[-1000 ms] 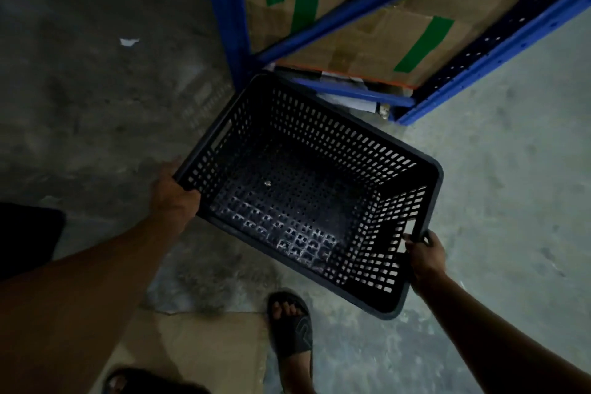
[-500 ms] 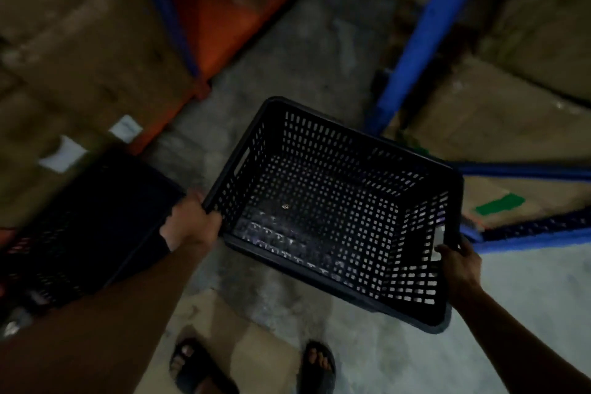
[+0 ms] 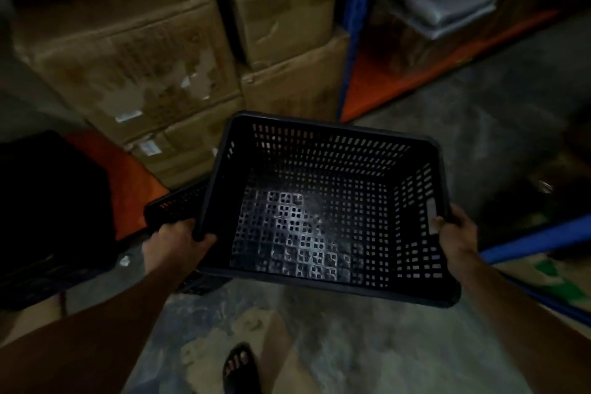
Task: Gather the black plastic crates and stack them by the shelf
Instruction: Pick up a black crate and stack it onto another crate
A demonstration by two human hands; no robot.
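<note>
No writing can be read here: the white labels on the cardboard boxes in the upper left of the frame are too blurred to make out, and so is the tag at the very top edge.

You hold 1 black crate in the middle of the frame, open side up and empty, clear of the floor. Your left hand is clamped on its left rim near the lower corner, thumb over the edge and inside. Your right hand is closed on the right rim beside the handle slot, fingertips curled over into the crate.

A second black crate shows just behind and below the left side of the one you carry, partly hidden by it; whether the 2 touch cannot be told. A large dark shape sits at the left edge, too dim to identify.

A blue shelf post stands at upper centre, with an orange beam running to the upper right. Your sandalled foot shows at the bottom centre.
</note>
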